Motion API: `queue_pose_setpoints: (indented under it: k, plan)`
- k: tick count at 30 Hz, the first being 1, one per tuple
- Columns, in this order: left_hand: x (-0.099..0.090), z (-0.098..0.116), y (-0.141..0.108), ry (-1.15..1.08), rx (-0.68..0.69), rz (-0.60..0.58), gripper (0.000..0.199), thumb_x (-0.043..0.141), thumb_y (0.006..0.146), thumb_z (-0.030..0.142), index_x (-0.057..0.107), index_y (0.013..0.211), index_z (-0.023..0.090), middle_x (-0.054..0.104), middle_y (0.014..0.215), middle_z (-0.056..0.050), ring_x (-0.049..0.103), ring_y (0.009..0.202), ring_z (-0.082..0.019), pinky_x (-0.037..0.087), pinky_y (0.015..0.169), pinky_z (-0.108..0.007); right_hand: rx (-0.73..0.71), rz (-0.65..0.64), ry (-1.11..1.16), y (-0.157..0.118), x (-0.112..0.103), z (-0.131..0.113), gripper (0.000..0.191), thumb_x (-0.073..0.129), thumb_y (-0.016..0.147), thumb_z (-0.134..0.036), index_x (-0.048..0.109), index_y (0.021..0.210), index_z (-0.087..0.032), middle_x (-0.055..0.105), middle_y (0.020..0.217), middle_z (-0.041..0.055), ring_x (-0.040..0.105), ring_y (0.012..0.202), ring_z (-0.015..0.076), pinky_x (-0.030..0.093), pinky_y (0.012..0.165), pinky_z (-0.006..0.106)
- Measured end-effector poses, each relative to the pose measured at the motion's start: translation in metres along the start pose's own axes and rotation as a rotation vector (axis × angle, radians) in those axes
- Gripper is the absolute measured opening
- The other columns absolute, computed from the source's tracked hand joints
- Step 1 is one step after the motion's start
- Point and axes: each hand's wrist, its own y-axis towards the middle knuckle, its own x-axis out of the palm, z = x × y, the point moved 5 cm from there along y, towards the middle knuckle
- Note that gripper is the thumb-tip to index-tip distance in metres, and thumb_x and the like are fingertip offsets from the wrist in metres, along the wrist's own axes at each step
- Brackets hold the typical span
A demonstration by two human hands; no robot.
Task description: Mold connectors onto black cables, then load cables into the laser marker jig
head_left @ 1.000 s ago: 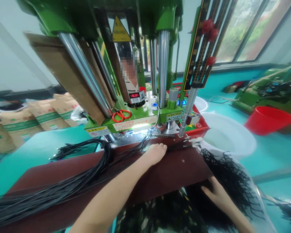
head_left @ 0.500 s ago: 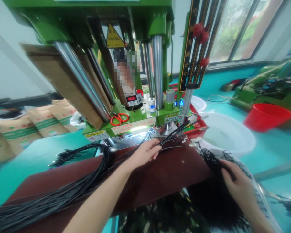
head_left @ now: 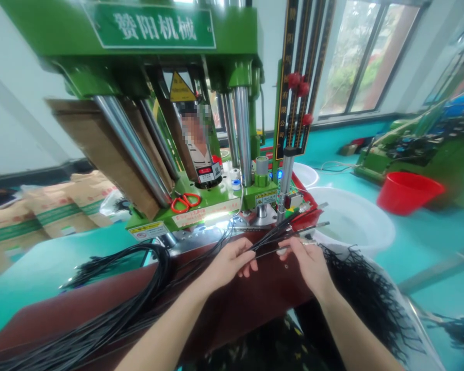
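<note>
I have the left hand (head_left: 232, 260) curled round a slim bunch of black cables (head_left: 272, 234), thumb against the bent index finger, lower fingers loosely tucked. My right hand (head_left: 303, 257) has its thumb and fingers pinching near the metal-tipped ends; I cannot tell how many cables it grips. The bunch lies over the dark red board (head_left: 255, 288), in front of the green press (head_left: 216, 193), its tips pointing right. Just beside my right wrist, a white tub (head_left: 419, 322) is heaped with black branching pieces (head_left: 361, 278). Behind it, a wide white basin (head_left: 386, 232) holds something pale, too blurred for me to name. A smaller white basin (head_left: 311, 175) stands farther back, and a red bucket (head_left: 404, 193) sits to the right, contents hidden from me. On my left are paper sacks (head_left: 58, 214) with green bands, and a clear plastic bag (head_left: 110, 203) with dark things inside
</note>
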Motion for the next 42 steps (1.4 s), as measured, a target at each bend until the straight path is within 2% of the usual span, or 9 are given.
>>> queue_pose_setpoints:
  k: [6, 9, 16, 25, 28, 31, 34, 37, 42]
  plan:
    - [-0.002, 0.003, -0.002, -0.054, -0.051, -0.009, 0.027, 0.048, 0.081, 0.042, 0.04, 0.078, 0.016, 0.061, 0.068, -0.002, 0.053, 0.05, -0.008, 0.038, 0.045, -0.018, -0.023, 0.357, 0.367, 0.007, -0.02, 0.012, 0.034, 0.055, 0.081, -0.044, 0.064, 0.066, -0.015, 0.058, 0.051, 0.0025, 0.053, 0.046, 0.0152, 0.043, 0.048, 0.028]
    - [-0.001, 0.002, -0.003, -0.071, -0.045, -0.033, 0.026, 0.049, 0.082, 0.04, 0.04, 0.078, 0.016, 0.062, 0.068, -0.003, 0.052, 0.049, -0.007, 0.037, 0.044, -0.017, -0.008, 0.386, 0.473, 0.015, -0.022, 0.017, 0.032, 0.06, 0.078, -0.042, 0.061, 0.06, -0.016, 0.059, 0.055, 0.0022, 0.05, 0.044, 0.0126, 0.041, 0.045, 0.026]
    - [0.018, -0.014, -0.009, -0.121, -0.084, -0.097, 0.025, 0.05, 0.082, 0.04, 0.039, 0.08, 0.017, 0.055, 0.054, 0.004, 0.037, 0.034, -0.003, 0.024, 0.033, -0.012, 0.101, -0.118, 0.667, 0.024, -0.003, 0.009, 0.027, 0.064, 0.076, -0.036, 0.062, 0.1, -0.023, 0.067, 0.088, 0.0033, 0.062, 0.079, 0.0202, 0.048, 0.078, 0.036]
    - [0.08, -0.036, -0.061, -0.397, -0.312, -0.435, 0.039, 0.069, 0.066, 0.041, 0.048, 0.086, 0.015, 0.059, 0.066, -0.002, 0.055, 0.055, -0.011, 0.041, 0.05, -0.021, 0.16, -0.691, 0.579, -0.021, 0.037, 0.003, 0.026, 0.054, 0.083, -0.038, 0.069, 0.083, -0.017, 0.067, 0.092, 0.0075, 0.057, 0.098, 0.0244, 0.037, 0.096, 0.042]
    - [0.092, -0.039, -0.055, -0.716, -0.256, -0.152, 0.05, 0.074, 0.058, 0.044, 0.049, 0.089, 0.013, 0.06, 0.071, -0.004, 0.057, 0.057, -0.012, 0.044, 0.055, -0.023, 0.3, -0.801, 0.45, -0.053, 0.055, 0.023, 0.024, 0.057, 0.08, -0.037, 0.07, 0.091, -0.02, 0.057, 0.116, 0.007, 0.062, 0.082, 0.0192, 0.048, 0.082, 0.036]
    - [0.102, -0.055, -0.051, -0.889, -0.304, 0.138, 0.05, 0.07, 0.059, 0.052, 0.046, 0.082, 0.015, 0.051, 0.054, 0.003, 0.042, 0.036, -0.005, 0.031, 0.036, -0.017, 0.491, -0.769, 0.458, -0.07, 0.061, 0.043, 0.031, 0.059, 0.079, -0.036, 0.064, 0.107, -0.024, 0.051, 0.125, 0.0078, 0.063, 0.079, 0.0182, 0.052, 0.07, 0.032]
    - [0.112, -0.064, -0.051, -0.89, -0.346, 0.153, 0.048, 0.067, 0.062, 0.055, 0.047, 0.079, 0.015, 0.041, 0.042, 0.008, 0.024, 0.028, -0.001, 0.015, 0.03, -0.015, 0.466, -0.64, 0.638, -0.055, 0.053, 0.042, 0.038, 0.053, 0.084, -0.036, 0.054, 0.12, -0.024, 0.052, 0.124, 0.0086, 0.051, 0.11, 0.0225, 0.041, 0.093, 0.038]
    - [0.113, -0.068, -0.051, -0.829, -0.363, 0.162, 0.046, 0.065, 0.064, 0.055, 0.05, 0.076, 0.013, 0.04, 0.04, 0.008, 0.024, 0.028, -0.001, 0.015, 0.029, -0.015, 0.29, -0.533, 0.629, -0.022, 0.036, 0.026, 0.037, 0.048, 0.088, -0.036, 0.051, 0.123, -0.027, 0.046, 0.131, 0.0058, 0.042, 0.119, 0.0216, 0.028, 0.103, 0.041]
    - [0.113, -0.069, -0.043, -0.769, -0.348, 0.199, 0.048, 0.056, 0.068, 0.06, 0.05, 0.075, 0.013, 0.044, 0.042, 0.006, 0.031, 0.028, -0.003, 0.023, 0.028, -0.016, 0.193, -0.825, 0.121, -0.012, 0.042, 0.006, 0.036, 0.044, 0.09, -0.04, 0.053, 0.121, -0.025, 0.056, 0.12, 0.0054, 0.046, 0.115, 0.0208, 0.028, 0.103, 0.042]
